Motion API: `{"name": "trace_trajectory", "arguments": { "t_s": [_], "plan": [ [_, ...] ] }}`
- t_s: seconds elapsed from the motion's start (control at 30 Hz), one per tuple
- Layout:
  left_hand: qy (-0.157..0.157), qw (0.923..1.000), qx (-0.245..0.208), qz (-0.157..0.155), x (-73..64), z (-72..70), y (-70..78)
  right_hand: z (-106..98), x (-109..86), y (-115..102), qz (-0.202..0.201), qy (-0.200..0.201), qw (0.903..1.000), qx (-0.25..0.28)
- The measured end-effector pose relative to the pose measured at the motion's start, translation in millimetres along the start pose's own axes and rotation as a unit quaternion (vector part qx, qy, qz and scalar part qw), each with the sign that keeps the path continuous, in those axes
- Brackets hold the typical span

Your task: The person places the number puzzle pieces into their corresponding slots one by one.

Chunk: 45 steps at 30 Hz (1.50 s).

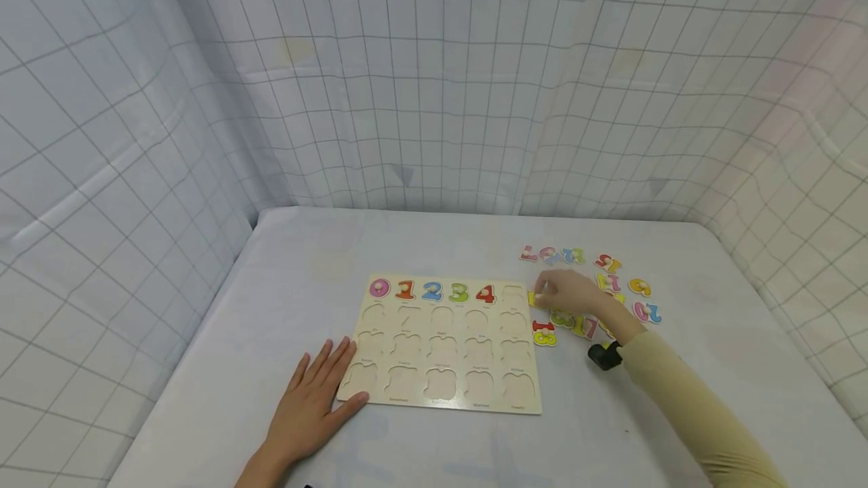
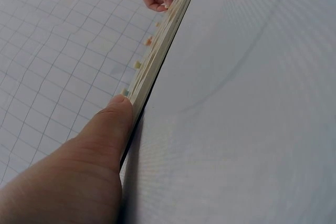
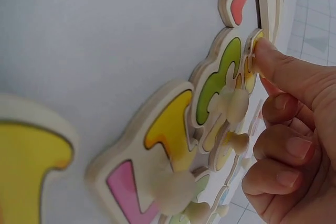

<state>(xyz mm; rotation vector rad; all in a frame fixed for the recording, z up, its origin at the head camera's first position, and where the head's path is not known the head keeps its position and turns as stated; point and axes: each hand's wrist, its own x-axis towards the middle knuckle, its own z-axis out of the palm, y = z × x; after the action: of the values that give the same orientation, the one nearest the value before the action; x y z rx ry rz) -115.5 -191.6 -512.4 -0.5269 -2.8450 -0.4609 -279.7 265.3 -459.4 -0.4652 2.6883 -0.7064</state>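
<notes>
A wooden number puzzle board [image 1: 420,333] lies flat, with number pieces 0 to 4 along its top row and bare recesses elsewhere. My left hand [image 1: 312,401] rests at its lower left corner, fingers straight and spread; in the left wrist view the thumb [image 2: 107,124] lies along the board's edge. Just past the top right of the board, my right hand [image 1: 570,292] pinches a yellow number piece [image 3: 251,61] between thumb and forefinger, the other fingers curled. The hand partly hides that piece, so I cannot tell its number.
Loose number pieces with wooden knobs are scattered right of the board, among them an 18 [image 1: 544,333], a 15 [image 1: 608,262] and an orange piece [image 1: 640,287]. A black object [image 1: 603,356] shows under the right wrist. White gridded curtains [image 1: 434,81] surround the table.
</notes>
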Motion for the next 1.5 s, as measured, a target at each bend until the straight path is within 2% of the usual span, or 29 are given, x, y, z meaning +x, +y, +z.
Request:
{"name": "trace_trajectory", "arguments": {
  "t_s": [0.23, 0.43, 0.57, 0.8, 1.03, 1.5],
  "plan": [
    [-0.002, 1.0, 0.002, -0.001, 0.4, -1.8, -0.6, -2.0, -1.5, -8.2, 0.008, 0.049, 0.9985, -0.024],
    [0.008, 0.9999, -0.005, 0.004, 1.5, -3.9, 2.0, 2.0, 2.3, -22.0, 0.01, 0.083, 0.9963, -0.021],
    [0.009, 0.9999, -0.012, 0.004, 1.7, -3.3, 3.1, 8.3, 6.9, -29.9, 0.008, 0.081, 0.9966, -0.013],
    [-0.005, 0.9999, -0.01, -0.004, 0.5, -0.7, 1.0, 17.5, 15.6, -35.8, 0.011, 0.075, 0.9967, -0.03],
    [-0.001, 1.0, -0.006, -0.002, 0.4, 0.6, -0.6, 21.5, 16.8, -39.1, 0.005, 0.079, 0.9965, -0.027],
    [-0.001, 1.0, 0.0, -0.004, 0.6, 1.8, -0.8, 27.4, 16.9, -37.4, 0.019, 0.082, 0.9963, -0.018]
  ]
}}
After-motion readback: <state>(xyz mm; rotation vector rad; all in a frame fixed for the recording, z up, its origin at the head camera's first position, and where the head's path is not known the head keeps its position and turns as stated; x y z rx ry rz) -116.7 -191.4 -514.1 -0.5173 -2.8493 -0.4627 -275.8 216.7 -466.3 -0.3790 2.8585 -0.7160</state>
